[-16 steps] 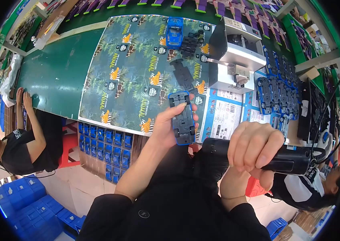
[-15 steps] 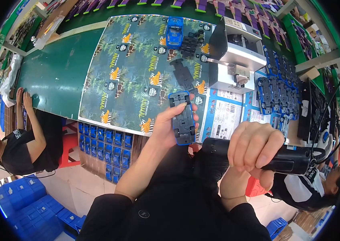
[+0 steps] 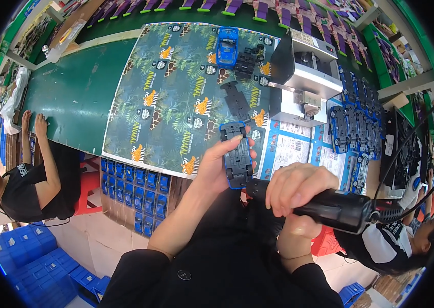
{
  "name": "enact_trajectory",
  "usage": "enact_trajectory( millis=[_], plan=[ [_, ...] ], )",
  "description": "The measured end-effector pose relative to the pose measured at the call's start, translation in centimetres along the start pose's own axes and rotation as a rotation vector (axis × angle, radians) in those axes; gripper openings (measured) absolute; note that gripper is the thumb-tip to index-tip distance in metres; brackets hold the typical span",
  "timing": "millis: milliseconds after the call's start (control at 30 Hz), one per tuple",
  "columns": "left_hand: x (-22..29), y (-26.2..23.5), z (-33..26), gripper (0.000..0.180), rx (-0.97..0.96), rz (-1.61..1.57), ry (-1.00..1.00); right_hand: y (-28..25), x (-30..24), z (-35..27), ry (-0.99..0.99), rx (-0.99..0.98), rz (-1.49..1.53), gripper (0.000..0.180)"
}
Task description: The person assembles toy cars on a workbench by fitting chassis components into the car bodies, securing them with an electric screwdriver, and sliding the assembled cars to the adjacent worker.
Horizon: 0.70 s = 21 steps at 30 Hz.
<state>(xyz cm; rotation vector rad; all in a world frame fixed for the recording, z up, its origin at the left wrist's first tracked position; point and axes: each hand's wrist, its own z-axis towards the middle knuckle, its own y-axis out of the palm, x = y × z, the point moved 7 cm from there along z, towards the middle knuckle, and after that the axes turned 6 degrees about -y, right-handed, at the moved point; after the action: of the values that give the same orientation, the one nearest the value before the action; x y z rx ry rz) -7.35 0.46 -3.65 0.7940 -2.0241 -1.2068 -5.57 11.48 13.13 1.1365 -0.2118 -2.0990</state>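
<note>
With fingers of left hand [image 3: 214, 167], gripping an upturned blue toy car [image 3: 238, 158] at near edge of animal-print sheet [image 3: 173, 134]; in right hand [image 3: 301, 187], clasping a black electric screwdriver [image 3: 336, 209] at the car's near end.

A long green worktable [image 3: 76, 97], a boxy silver metal machine [image 3: 317, 77], a black cylindrical handheld tool [image 3: 337, 211], rows of blue toy cars [image 3: 138, 200], blue plastic crates [image 3: 24, 244] and a seated co-worker in black [image 3: 19, 195] mark this as a factory assembly workshop.
</note>
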Motion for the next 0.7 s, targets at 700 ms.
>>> enact_trajectory(
  millis=[700],
  plan=[
    [2.1,0.9,-1.4,0.038,0.164,0.053,0.172,1.2,1.3,0.8,-0.017,0.246,-0.006,0.081]
  ],
)
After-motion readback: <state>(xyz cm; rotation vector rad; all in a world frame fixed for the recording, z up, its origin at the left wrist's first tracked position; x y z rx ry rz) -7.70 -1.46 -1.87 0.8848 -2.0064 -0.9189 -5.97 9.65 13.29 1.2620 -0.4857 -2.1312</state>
